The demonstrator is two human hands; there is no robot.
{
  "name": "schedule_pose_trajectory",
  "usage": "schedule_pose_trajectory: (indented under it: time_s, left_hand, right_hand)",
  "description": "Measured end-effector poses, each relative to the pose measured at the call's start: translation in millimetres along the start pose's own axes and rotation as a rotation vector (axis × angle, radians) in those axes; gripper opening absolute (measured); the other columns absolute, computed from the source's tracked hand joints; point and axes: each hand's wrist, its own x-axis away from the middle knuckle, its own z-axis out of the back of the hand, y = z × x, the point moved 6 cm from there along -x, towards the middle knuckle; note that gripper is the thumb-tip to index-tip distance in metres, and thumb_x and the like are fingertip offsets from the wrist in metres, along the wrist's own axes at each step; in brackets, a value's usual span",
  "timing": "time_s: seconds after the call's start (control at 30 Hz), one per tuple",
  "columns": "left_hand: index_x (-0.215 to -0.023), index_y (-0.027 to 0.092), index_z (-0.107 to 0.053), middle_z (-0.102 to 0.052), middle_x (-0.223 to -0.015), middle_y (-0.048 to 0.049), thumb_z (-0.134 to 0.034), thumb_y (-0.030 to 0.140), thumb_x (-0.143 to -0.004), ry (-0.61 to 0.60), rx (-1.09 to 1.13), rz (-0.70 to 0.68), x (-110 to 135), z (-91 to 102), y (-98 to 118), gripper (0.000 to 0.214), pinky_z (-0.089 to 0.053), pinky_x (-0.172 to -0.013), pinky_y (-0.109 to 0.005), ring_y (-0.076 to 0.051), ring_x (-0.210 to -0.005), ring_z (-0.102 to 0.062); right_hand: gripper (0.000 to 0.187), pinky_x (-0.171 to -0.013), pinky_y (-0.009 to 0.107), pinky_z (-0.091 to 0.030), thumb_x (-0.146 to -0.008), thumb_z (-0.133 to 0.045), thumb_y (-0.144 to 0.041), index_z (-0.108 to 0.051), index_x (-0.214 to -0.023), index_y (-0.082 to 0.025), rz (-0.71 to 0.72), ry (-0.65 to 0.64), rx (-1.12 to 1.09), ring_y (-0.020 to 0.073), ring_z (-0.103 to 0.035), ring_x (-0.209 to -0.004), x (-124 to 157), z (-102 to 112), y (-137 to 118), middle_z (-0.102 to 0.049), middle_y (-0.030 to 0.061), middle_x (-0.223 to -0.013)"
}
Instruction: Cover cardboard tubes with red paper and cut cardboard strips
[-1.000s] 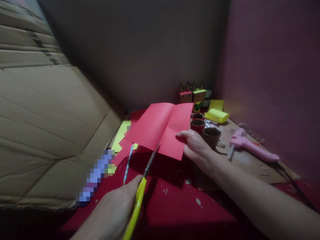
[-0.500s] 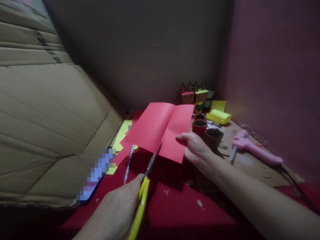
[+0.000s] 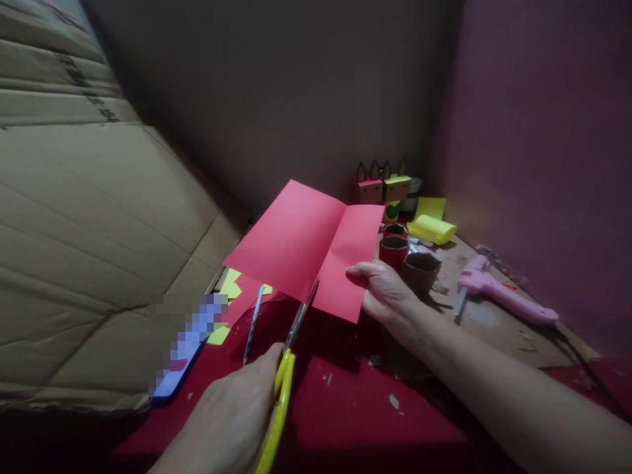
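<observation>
My left hand (image 3: 230, 408) is closed round the yellow handle of a pair of scissors (image 3: 277, 415). Their metal blades point away from me and meet the near edge of a sheet of red paper (image 3: 291, 240), close to its crease. The blades look nearly closed, with their tips at the paper. My right hand (image 3: 388, 293) pinches the narrower right part of the sheet, thumb on top and the other fingers mostly hidden beneath. The sheet is held above the red tabletop (image 3: 336, 421), its wider left part raised at the far corner.
A pencil (image 3: 254, 322) and yellow paper scraps (image 3: 220, 334) lie left, near a blurred-out blue object (image 3: 172, 382) and a large cardboard sheet (image 3: 99, 230). To the right are cardboard tubes (image 3: 422, 270), a pink glue gun (image 3: 503, 293), rolled yellow paper (image 3: 432, 228) and small box figures (image 3: 370, 189).
The left part of the red sheet has swung up and to the left, covering more of the yellow paper beneath. Both hands and the scissors have hardly moved.
</observation>
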Motion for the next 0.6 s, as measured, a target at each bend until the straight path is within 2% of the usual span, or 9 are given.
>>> schedule_pose_trajectory:
  time_s: [0.17, 0.33, 0.6]
  left_hand:
    - [-0.098, 0.024, -0.056, -0.068, -0.084, -0.0032, -0.037, 0.024, -0.079, 0.012, 0.021, -0.014, 1, -2.5, -5, 0.027, -0.045, -0.063, -0.024, -0.019, -0.076, -0.064]
    - [-0.085, 0.022, -0.057, -0.067, -0.07, -0.0034, -0.03, 0.033, -0.085, 0.057, 0.154, 0.077, 2, -8.0, -18, 0.03, -0.044, -0.052, -0.022, -0.018, -0.061, -0.062]
    - [-0.084, 0.022, -0.058, -0.066, -0.074, -0.003, -0.04, 0.025, -0.077, 0.097, 0.031, -0.031, 1, -0.1, -9, 0.019, -0.045, -0.06, -0.025, -0.018, -0.065, -0.062]
  right_hand:
    - [0.022, -0.062, 0.031, -0.043, -0.047, -0.053, -0.002, -0.048, -0.06, -0.019, 0.008, -0.015, 0.01, 0.0128, -0.048, -0.059, 1, -2, 0, -0.052, -0.0027, -0.058]
    - [0.022, -0.061, 0.032, -0.043, -0.046, -0.053, -0.003, -0.048, -0.06, -0.019, 0.006, -0.024, 0.035, 0.0133, -0.048, -0.059, 3, -6, -1, -0.053, -0.0017, -0.059]
    - [0.022, -0.062, 0.033, -0.043, -0.048, -0.052, -0.001, -0.051, -0.06, -0.019, 0.003, -0.032, 0.018, 0.0131, -0.048, -0.058, 1, -5, 0, -0.053, -0.0013, -0.059]
